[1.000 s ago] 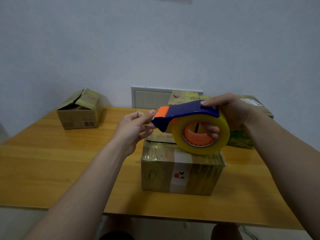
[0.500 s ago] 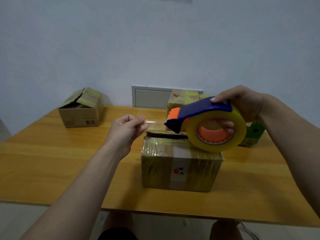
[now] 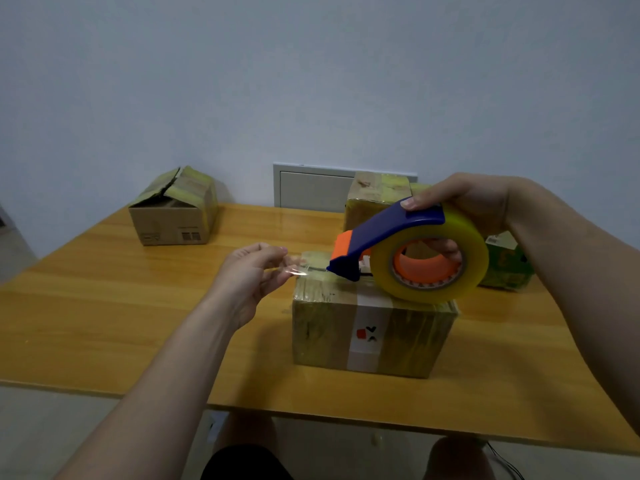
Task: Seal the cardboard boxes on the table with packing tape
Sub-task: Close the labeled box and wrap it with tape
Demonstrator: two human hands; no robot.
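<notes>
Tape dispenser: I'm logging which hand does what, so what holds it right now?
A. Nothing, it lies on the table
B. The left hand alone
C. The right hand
C: the right hand grips the tape dispenser, with fingers through its orange core, while the left hand pinches only the free tape end.

One box [image 3: 370, 332] sits near the counter's [image 3: 104, 323] front edge, another [image 3: 175, 207] at its back-left corner, two [image 3: 377, 199] [image 3: 505, 265] behind toward the right.
</notes>
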